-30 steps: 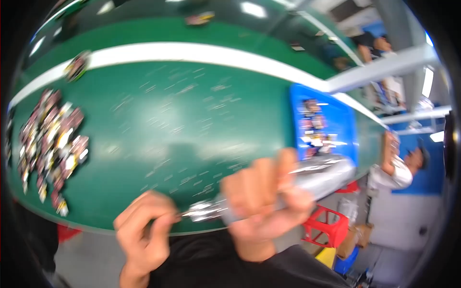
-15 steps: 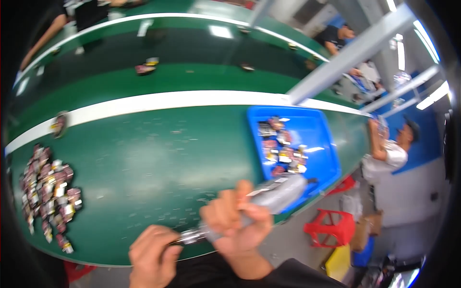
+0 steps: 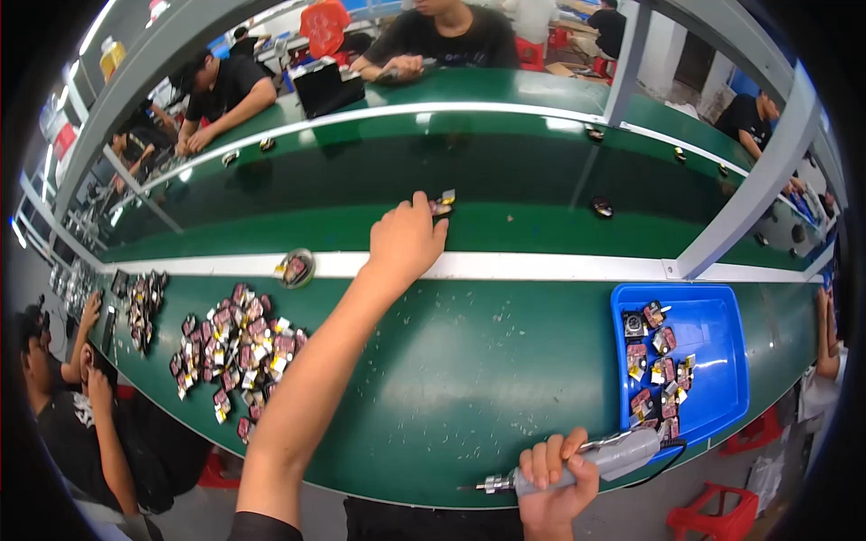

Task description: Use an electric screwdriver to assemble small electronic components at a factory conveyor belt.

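Observation:
My left hand (image 3: 406, 242) reaches across the white rail onto the dark belt, thumb and forefinger closed about a small pink-and-black electronic part (image 3: 441, 204) with a yellow tab. The fingers partly cover that part. In my right hand (image 3: 557, 478), near the table's front edge, is a grey electric screwdriver (image 3: 627, 453); its bit points left and its cord trails right. Left of my forearm lies a heap of similar electronic parts (image 3: 236, 341). More of them sit in the blue tray (image 3: 713, 361) at the right, just beyond the screwdriver.
A small round dish (image 3: 295, 268) holding a part rests at the white rail (image 3: 532, 266). Scattered parts, including a dark one (image 3: 602, 207), lie on the belt. Grey posts (image 3: 758, 180) rise at the right. Several people sit around; a red stool (image 3: 713, 514) stands at lower right.
My view has turned leftward. My left hand has gone from beside the screwdriver's tip out over the belt to a part there. The screwdriver, still in my right hand, is now apart from the left.

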`<state>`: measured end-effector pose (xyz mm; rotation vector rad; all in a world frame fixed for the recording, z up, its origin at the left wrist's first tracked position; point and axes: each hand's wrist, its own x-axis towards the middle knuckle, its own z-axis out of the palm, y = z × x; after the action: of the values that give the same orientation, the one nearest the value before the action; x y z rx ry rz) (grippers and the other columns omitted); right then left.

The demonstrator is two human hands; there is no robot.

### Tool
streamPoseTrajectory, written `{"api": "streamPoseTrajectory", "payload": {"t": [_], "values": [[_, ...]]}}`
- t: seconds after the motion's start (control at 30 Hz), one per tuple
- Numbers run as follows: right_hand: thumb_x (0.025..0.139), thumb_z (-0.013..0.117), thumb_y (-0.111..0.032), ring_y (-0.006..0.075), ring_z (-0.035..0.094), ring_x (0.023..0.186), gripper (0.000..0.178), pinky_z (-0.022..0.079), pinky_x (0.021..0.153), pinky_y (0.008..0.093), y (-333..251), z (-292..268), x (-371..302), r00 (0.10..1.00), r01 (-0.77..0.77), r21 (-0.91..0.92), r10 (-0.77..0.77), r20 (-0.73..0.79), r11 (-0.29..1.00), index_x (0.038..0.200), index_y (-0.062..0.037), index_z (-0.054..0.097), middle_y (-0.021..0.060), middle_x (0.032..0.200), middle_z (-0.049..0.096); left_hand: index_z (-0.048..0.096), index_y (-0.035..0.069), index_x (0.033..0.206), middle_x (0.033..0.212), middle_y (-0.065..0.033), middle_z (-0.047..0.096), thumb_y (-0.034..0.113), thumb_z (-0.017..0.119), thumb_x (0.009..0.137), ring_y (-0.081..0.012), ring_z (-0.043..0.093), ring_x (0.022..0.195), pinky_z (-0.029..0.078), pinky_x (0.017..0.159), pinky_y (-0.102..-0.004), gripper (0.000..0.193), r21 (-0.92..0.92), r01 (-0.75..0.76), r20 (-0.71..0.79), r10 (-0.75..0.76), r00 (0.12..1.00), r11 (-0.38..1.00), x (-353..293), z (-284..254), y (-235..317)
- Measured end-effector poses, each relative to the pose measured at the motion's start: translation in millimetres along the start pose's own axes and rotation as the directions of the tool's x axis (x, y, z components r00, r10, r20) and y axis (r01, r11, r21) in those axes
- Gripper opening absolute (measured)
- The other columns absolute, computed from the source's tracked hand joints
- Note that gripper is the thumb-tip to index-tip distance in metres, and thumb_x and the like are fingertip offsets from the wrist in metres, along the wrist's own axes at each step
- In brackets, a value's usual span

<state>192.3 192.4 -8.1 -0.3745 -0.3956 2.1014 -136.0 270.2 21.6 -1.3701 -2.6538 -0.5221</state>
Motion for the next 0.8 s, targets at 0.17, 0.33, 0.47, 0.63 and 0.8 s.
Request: {"api": "streamPoseTrajectory", "payload": {"t": [0.17,0.33,0.47,0.63,0.8], "values": [[0.090,0.053,-0.015,0.0171,0.044,0.058,0.010,0.039,0.057,0.0300,-4,-6,-10,0.996,-0.092,0.077,0.091,0.007,0.993,0.088,-0.0070,0.048,0.0043,0.066,0.041,0.059,0.001,0.095,0.093,-0.0205,0.064,0.026,0.068,0.079,-0.0380,0.063,0.090,0.052,0.078,-0.0475,0.031,0.070,-0.150,-0.083,0.156,0.984,0.986,39,53,16],[0.090,0.054,-0.014,0.0173,0.047,0.059,0.012,0.041,0.054,0.0296,6,-9,-9,0.972,-0.219,0.163,0.200,0.124,0.962,0.086,-0.0062,0.047,0.0048,0.064,0.043,0.052,-0.004,0.123,0.115,-0.0300,0.054,0.003,0.053,0.083,-0.0446,0.053,0.109,0.047,0.094,-0.0466,0.040,0.254,-0.228,-0.010,0.238,0.971,0.940,34,42,-26],[0.091,0.054,-0.014,0.0177,0.048,0.060,0.011,0.042,0.054,0.0300,-4,-16,-9,0.987,-0.142,0.148,0.128,0.101,0.979,0.086,-0.0058,0.047,0.0054,0.064,0.044,0.053,-0.005,0.119,0.110,-0.0267,0.056,-0.002,0.055,0.081,-0.0427,0.052,0.107,0.047,0.091,-0.0469,0.039,0.182,-0.278,0.051,0.273,0.961,0.943,49,59,-6],[0.089,0.054,-0.014,0.0181,0.047,0.060,0.011,0.042,0.055,0.0307,-5,-8,-3,0.981,-0.179,0.141,0.165,0.105,0.974,0.086,-0.0060,0.047,0.0048,0.063,0.042,0.053,-0.005,0.119,0.112,-0.0248,0.056,-0.001,0.053,0.083,-0.0409,0.051,0.108,0.045,0.093,-0.0457,0.036,0.097,-0.286,0.024,0.285,0.958,0.953,44,37,-17],[0.087,0.056,-0.015,0.0161,0.043,0.058,0.010,0.038,0.058,0.0306,5,-8,-8,0.973,-0.231,0.139,0.226,0.051,0.963,0.085,-0.0089,0.048,0.0029,0.063,0.040,0.049,-0.005,0.125,0.123,-0.0254,0.052,-0.011,0.055,0.068,-0.0421,0.048,0.116,0.040,0.102,-0.0454,0.057,-0.051,-0.478,0.003,0.479,0.878,0.877,-48,-37,-12]]}}
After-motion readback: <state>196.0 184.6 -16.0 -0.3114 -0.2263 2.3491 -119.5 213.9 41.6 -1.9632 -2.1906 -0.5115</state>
